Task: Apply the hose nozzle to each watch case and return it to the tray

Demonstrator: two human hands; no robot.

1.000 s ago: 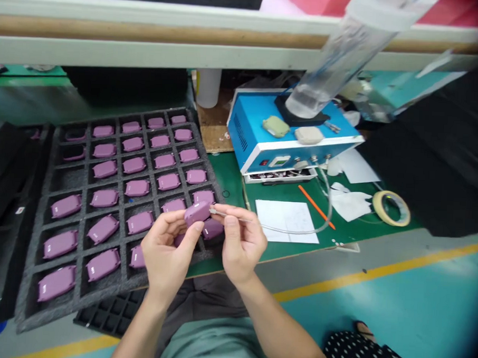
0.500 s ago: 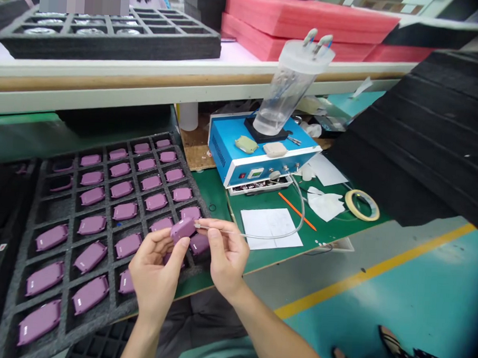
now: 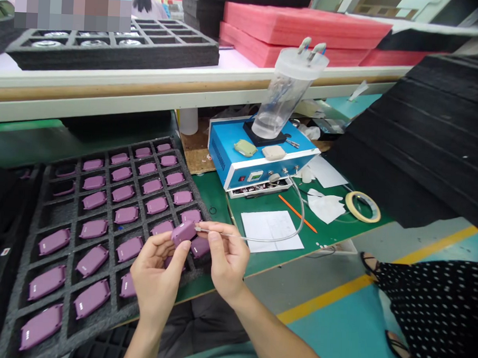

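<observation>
Between its thumb and fingers, my left hand (image 3: 158, 265) holds a small purple plastic case (image 3: 183, 231) over the right edge of a foam tray. My right hand (image 3: 228, 255) pinches the thin end of a clear tube (image 3: 268, 240), its tip against or very close to the case's right end. That tube curves back to the front of a blue box (image 3: 259, 169) with a switch and a small display. Several more purple cases (image 3: 91, 298) lie in the compartments of the black foam tray (image 3: 69, 277).
On the blue box stand a clear cylinder (image 3: 282, 94), a green case (image 3: 245, 147) and a beige case (image 3: 274, 152). White paper (image 3: 272, 228), an orange stick (image 3: 296, 213) and a tape roll (image 3: 363, 206) lie on the green table. A person in a dotted garment (image 3: 439, 298) is at right.
Both hands keep the same hold on the case and tube. The view has shifted slightly. At lower right, the person in the dotted garment has come further into view.
</observation>
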